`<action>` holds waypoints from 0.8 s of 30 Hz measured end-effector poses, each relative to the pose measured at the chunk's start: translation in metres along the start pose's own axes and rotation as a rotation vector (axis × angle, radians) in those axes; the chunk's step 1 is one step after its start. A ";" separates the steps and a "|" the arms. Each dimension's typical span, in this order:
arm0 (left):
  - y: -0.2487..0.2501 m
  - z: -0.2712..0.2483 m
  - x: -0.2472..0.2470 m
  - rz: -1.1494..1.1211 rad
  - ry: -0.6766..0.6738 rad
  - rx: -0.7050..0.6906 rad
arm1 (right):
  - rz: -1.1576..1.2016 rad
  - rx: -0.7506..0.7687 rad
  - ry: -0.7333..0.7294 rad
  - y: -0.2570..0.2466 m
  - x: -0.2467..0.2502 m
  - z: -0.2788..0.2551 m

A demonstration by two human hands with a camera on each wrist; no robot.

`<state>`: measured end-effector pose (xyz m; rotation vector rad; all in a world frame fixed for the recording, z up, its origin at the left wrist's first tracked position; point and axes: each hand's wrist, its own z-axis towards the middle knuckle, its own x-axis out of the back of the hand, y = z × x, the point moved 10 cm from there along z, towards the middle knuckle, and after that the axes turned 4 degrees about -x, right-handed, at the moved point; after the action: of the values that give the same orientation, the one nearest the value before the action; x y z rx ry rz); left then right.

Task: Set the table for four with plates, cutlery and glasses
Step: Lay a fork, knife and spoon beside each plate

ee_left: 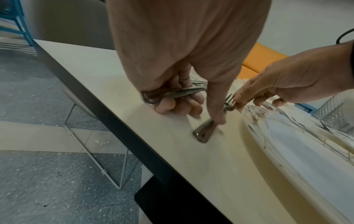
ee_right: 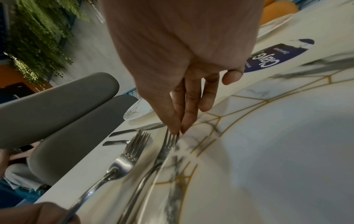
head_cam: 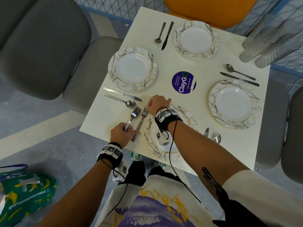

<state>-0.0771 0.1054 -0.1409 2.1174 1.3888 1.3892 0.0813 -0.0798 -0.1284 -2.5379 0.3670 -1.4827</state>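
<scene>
My left hand (head_cam: 124, 130) grips the handles of a small bundle of forks (head_cam: 135, 112) just above the white table (head_cam: 101, 122), left of the near plate (head_cam: 190, 115). In the left wrist view its forefinger (ee_left: 216, 112) presses on the handle of one fork (ee_left: 203, 134) lying flat. That fork (head_cam: 139, 123) lies beside the plate's rim, and my right hand (head_cam: 158, 103) pinches its tines (ee_right: 171, 140) with thumb and fingertips. Three more plates sit at the left (head_cam: 133, 68), far (head_cam: 196, 38) and right (head_cam: 233, 104), each with a knife and spoon beside it.
Several clear glasses (head_cam: 265, 46) stand at the far right corner. A purple sticker (head_cam: 183, 82) marks the table's middle. Grey chairs stand at the left (head_cam: 41, 46) and right (head_cam: 291, 128), an orange one (head_cam: 209, 9) at the far side. A green bag (head_cam: 24, 194) lies on the floor.
</scene>
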 end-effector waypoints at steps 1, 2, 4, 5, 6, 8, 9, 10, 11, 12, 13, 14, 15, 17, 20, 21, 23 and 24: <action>0.002 -0.001 0.002 0.006 0.019 -0.010 | 0.008 0.005 0.003 0.000 0.002 -0.001; 0.005 -0.002 0.006 0.012 0.044 -0.019 | 0.016 0.012 0.015 -0.001 0.005 -0.002; 0.014 -0.002 0.014 0.011 0.095 -0.048 | 0.081 0.031 0.082 -0.001 0.019 -0.004; 0.019 0.001 0.016 -0.011 0.112 -0.060 | 0.161 0.037 0.121 -0.001 0.028 -0.004; 0.025 0.004 0.019 -0.043 0.120 -0.071 | 0.278 0.049 0.153 0.000 0.038 -0.005; 0.043 0.011 0.022 -0.101 0.121 -0.107 | 0.556 0.084 0.163 -0.001 0.053 -0.005; 0.055 0.015 0.023 -0.113 0.120 -0.134 | 0.656 0.104 0.142 -0.003 0.060 -0.006; 0.068 0.018 0.024 -0.122 0.116 -0.163 | 0.714 0.130 0.120 -0.006 0.067 -0.007; 0.082 0.022 0.025 -0.141 0.113 -0.193 | 0.739 0.163 0.113 -0.009 0.076 -0.008; 0.094 0.024 0.025 -0.174 0.108 -0.212 | 0.741 0.199 0.128 -0.012 0.086 -0.009; 0.105 0.027 0.026 -0.229 0.108 -0.222 | 0.738 0.226 0.159 -0.013 0.097 -0.009; 0.113 0.030 0.027 -0.291 0.108 -0.222 | 0.742 0.248 0.197 -0.013 0.109 -0.008; 0.119 0.033 0.028 -0.350 0.108 -0.219 | 0.754 0.259 0.232 -0.011 0.121 -0.006; 0.131 0.038 0.027 -0.426 0.093 -0.202 | 0.783 0.258 0.261 -0.006 0.141 -0.001; 0.146 0.042 0.029 -0.531 0.050 -0.174 | 0.826 0.271 0.289 0.001 0.168 0.004; 0.149 0.045 0.029 -0.574 0.032 -0.167 | 0.843 0.271 0.306 0.003 0.177 0.006; 0.152 0.052 0.031 -0.669 -0.009 -0.141 | 0.894 0.267 0.335 0.008 0.190 0.010; 0.152 0.056 0.033 -0.712 -0.023 -0.126 | 0.920 0.261 0.353 0.011 0.196 0.012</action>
<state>0.0582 0.0695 -0.0535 1.3353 1.7451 1.1048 0.1827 -0.1490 0.0247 -1.5168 1.1131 -1.4156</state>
